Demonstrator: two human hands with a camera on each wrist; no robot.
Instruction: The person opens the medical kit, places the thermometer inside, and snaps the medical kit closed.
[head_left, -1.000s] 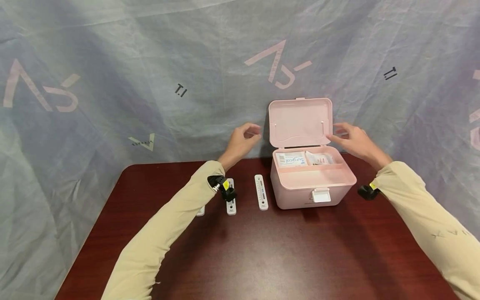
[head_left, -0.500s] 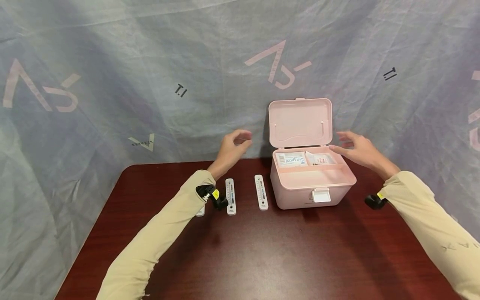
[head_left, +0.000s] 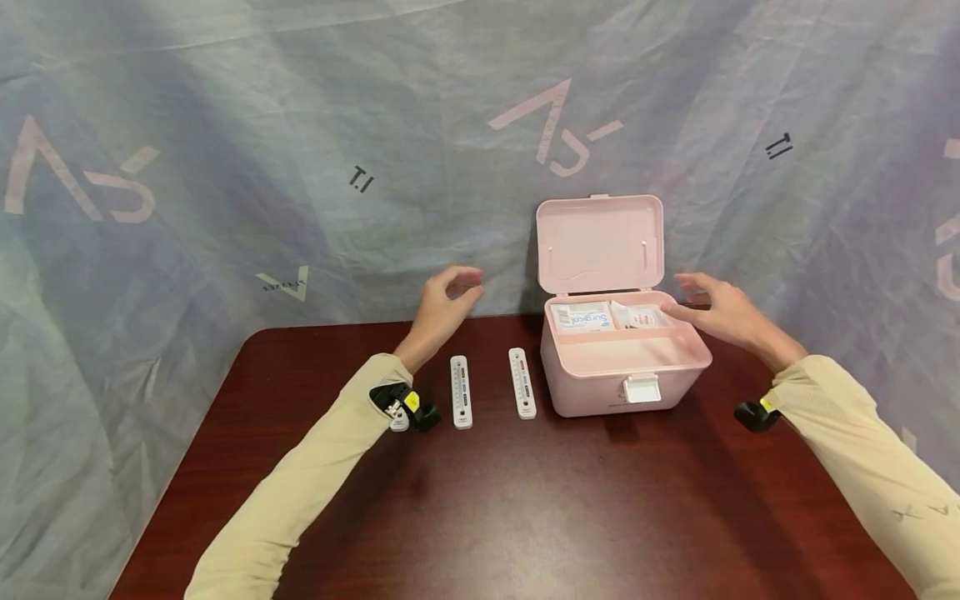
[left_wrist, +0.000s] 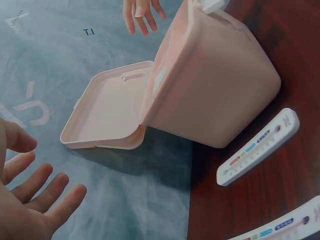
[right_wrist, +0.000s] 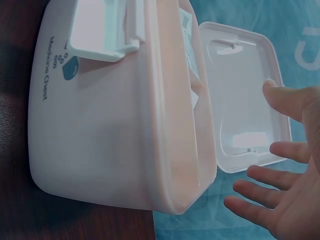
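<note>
Across the worktop (head_left: pixel 525 517), we are seeing white thermometers (head_left: pixel 522 383) lying left of the pink chest (head_left: pixel 592 398), the farthest partly hidden. White packets (head_left: pixel 583 317) are resting in the chest's rear compartments. We are holding our left hand (head_left: pixel 438 310) loosely spread left of the chest, our right hand (head_left: pixel 726 315) spread near its rear right corner. Behind, its lid (head_left: pixel 600 242) is standing raised before a grey curtain (head_left: pixel 435 167).

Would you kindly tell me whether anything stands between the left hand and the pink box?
Nothing visible stands between the left hand and the pink box; the thermometer beside the pink box lies flat on the table.
</note>
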